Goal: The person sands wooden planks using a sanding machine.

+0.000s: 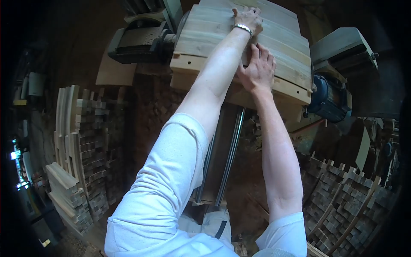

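A row of pale wooden boards lies side by side on the machine's bed in front of me. My left hand, with a metal band on its wrist, reaches to the far part of the boards. Its fingers are bent and apart, the fingertips down at the wood. Nearer to me, my right hand rests at the boards' near side, fingers spread and pointing away. A front wooden strip with dark round holes runs along the near edge, partly hidden by my arms.
Motors flank the bed, a dusty one on the left and a blue one on the right. Metal rails run from the bed towards me. Stacks of wood pieces stand at left and right.
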`<state>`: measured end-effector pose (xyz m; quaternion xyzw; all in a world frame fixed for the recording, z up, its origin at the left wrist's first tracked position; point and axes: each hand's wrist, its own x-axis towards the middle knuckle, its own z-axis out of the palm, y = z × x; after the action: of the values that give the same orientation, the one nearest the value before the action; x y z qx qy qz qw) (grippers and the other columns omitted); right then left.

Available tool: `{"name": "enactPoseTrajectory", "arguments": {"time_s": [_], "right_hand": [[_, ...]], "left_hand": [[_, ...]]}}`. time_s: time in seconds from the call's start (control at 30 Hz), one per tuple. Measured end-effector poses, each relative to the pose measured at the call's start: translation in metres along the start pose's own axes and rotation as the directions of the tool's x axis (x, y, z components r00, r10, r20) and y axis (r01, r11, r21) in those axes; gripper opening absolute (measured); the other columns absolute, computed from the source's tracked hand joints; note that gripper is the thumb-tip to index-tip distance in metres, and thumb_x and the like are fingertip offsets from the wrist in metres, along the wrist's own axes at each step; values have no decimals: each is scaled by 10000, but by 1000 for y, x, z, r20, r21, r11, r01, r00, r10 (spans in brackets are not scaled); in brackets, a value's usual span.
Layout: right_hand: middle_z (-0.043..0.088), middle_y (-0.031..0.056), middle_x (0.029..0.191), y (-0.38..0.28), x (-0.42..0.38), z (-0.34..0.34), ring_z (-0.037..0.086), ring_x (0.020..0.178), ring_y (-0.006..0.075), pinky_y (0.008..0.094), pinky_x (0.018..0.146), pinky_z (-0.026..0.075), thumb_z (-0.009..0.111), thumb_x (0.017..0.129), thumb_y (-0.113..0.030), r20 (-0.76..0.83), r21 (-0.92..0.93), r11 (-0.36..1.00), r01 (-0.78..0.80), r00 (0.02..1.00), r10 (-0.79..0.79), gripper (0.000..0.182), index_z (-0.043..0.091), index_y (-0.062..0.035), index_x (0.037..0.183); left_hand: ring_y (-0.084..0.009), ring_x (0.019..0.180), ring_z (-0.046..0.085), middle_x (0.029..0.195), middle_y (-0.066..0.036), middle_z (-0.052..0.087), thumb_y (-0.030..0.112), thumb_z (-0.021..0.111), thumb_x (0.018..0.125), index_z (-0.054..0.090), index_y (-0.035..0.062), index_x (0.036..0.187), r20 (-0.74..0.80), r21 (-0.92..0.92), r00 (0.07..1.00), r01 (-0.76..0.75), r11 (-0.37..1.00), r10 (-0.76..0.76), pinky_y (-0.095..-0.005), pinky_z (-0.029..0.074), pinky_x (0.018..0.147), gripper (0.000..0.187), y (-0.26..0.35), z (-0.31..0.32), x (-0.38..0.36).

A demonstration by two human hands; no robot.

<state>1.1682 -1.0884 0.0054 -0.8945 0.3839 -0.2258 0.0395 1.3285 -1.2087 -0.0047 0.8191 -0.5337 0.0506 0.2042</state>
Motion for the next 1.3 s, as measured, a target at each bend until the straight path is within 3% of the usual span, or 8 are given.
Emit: {"name": "enactPoseTrajectory", "arguments": {"time_s": [0.43,0.67,0.83,0.87,0.97,1.07,1.23,1.3], "right_hand": [[365,140,1368,-70,-224,-100,270,1332,330,478,1127,170,564,812,-556,104,27,999,-45,994,42,737,397,-55,1326],[379,138,1355,-118,-385,-167,289,1324,324,479,1114,200,608,804,-511,145,24,996,-85,986,81,708,409,-73,1324],[435,158,1243,-94,-432,-191,379,1196,352,495,1021,277,638,790,-479,206,50,999,-2,979,-8,621,463,-60,1213],[438,183,1244,-72,-423,-197,383,1196,366,494,1026,280,636,793,-483,88,-64,981,-185,978,190,643,455,-51,1233],[414,263,1311,11,-398,-207,370,1237,421,499,1043,294,557,823,-586,104,-119,674,-729,666,739,772,406,-15,1321],[349,288,1393,24,-362,-225,326,1295,443,498,1053,306,442,828,-697,376,-104,430,-897,365,852,893,349,0,1379],[338,294,1398,59,-354,-213,296,1308,454,501,1059,288,384,871,-678,515,179,566,-805,567,643,880,336,40,1375],[375,261,1371,29,-373,-218,313,1284,444,490,1067,268,436,895,-604,247,-38,787,-616,757,605,796,374,50,1344]], "left_hand": [[-259,1148,458,1182,-83,530,317,502,885,480,115,1205,46,50,981,-191,980,188,-605,317,888,379,37,-88,-258],[-315,1258,357,1292,-152,439,338,476,904,449,98,1299,80,-156,975,-194,969,208,-582,220,1033,463,64,-127,-432],[-315,1239,358,1296,-164,425,494,513,866,460,202,1349,27,-221,866,-482,848,499,-584,196,1045,567,58,-160,-505],[-315,1239,358,1296,-164,425,494,513,866,460,202,1349,28,-221,869,-476,851,494,-584,196,1045,567,53,-168,-514],[-317,1253,344,1367,-164,370,582,478,861,445,255,1364,162,-163,804,-550,819,572,-574,241,1012,601,50,-186,-533],[-299,1254,342,1375,-156,356,605,470,859,450,256,1364,254,-174,797,-520,836,549,-541,250,999,615,54,-195,-544],[-321,1245,341,1373,-175,345,647,609,733,423,216,1389,209,-179,861,-433,884,464,-550,242,992,806,50,-186,-544],[-349,1248,337,1370,-195,343,624,697,627,388,199,1404,334,-129,821,-447,885,464,-568,250,985,937,60,-215,-534]]}}
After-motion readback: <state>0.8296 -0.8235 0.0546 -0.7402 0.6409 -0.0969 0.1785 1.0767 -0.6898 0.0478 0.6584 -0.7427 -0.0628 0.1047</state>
